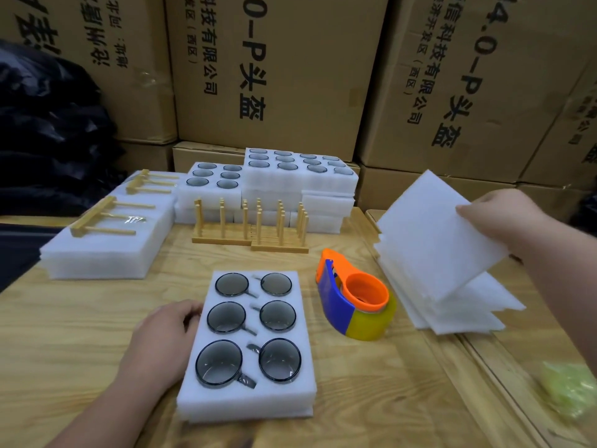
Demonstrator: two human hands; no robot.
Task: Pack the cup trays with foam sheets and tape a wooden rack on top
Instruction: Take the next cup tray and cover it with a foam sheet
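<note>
A white foam cup tray with several dark glass cups lies in front of me on the wooden table. My left hand grips its left edge. My right hand pinches the far edge of a white foam sheet and holds it tilted up off the stack of foam sheets at the right. An orange, blue and yellow tape dispenser stands between the tray and the stack. Two wooden racks stand upright behind the tray.
Stacks of filled cup trays stand at the back of the table. Taped packs with wooden racks on top lie at the left. Cardboard boxes wall the back. Black bags sit far left, something yellow-green at the right.
</note>
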